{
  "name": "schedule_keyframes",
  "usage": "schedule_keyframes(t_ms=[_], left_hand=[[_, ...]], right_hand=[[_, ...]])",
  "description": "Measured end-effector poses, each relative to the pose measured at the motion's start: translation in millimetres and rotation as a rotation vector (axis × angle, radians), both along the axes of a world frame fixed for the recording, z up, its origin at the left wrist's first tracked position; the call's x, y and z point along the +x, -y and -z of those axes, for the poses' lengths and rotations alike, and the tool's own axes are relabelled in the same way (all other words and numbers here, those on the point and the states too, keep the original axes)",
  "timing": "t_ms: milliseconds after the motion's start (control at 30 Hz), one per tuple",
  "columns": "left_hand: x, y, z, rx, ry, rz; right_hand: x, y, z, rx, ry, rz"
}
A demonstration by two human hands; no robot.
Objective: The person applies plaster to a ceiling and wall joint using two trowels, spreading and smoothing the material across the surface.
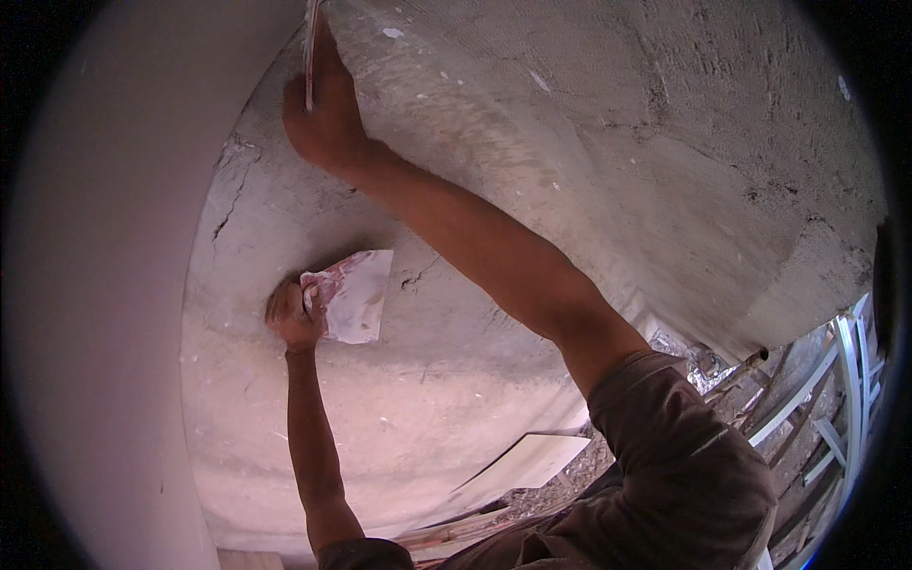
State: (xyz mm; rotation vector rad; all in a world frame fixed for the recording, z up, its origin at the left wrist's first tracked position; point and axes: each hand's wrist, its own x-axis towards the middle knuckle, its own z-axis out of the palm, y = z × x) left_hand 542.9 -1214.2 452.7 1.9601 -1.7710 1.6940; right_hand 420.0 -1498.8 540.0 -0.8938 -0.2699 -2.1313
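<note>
My right hand (328,119) is raised to the upper left, its arm reaching across the view. Its fingers are closed around a putty knife (310,57), whose thin blade shows nearly edge-on against the grey wall (456,313). Lower down, my left hand (296,315) grips a flat plate (356,299) by its left side. White paste is smeared over the plate, with reddish patches near the thumb. Bare cement with cracks lies behind both hands. The knife's far end runs out at the top edge of the picture.
A smooth pale surface (104,285) meets the wall along the left. Rough cement (722,142) spreads across the upper right. At the lower right, metal strips (850,380) and a pipe end (758,355) stand over littered ground. A pale board (522,464) leans low by the wall.
</note>
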Motion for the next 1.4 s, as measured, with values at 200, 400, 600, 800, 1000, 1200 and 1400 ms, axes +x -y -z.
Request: schedule_keyframes(t_ms=[200,400,600,800,1000,1200,1400], left_hand=[[-9.3,11.6,-2.3,-0.013,0.013,0.049],[-6.5,9.9,0.0,-0.007,0.014,0.024],[0.2,0.0,-0.5,-0.004,-0.002,0.01],[-5.0,13.6,1.3,-0.007,-0.009,0.03],[-4.1,-0.4,-2.0,0.007,-0.002,-0.001],[-4.3,13.4,2.2,0.012,-0.012,0.005],[-0.8,-1.3,1.0,0.008,-0.007,-0.034]], right_hand=[[-1.5,28.0,0.7,0.124,-0.093,-0.118],[-6.5,6.0,-10.9,0.1,0.001,0.094],[-16.2,11.1,2.8,0.065,-0.022,-0.111],[-29.0,18.5,-21.0,-0.064,0.185,-0.063],[-28.5,13.9,-6.4,0.028,0.034,0.095],[-26.7,7.2,-28.9,0.238,-0.182,0.37],[-37.8,-10.2,0.8,0.037,-0.038,0.078]])
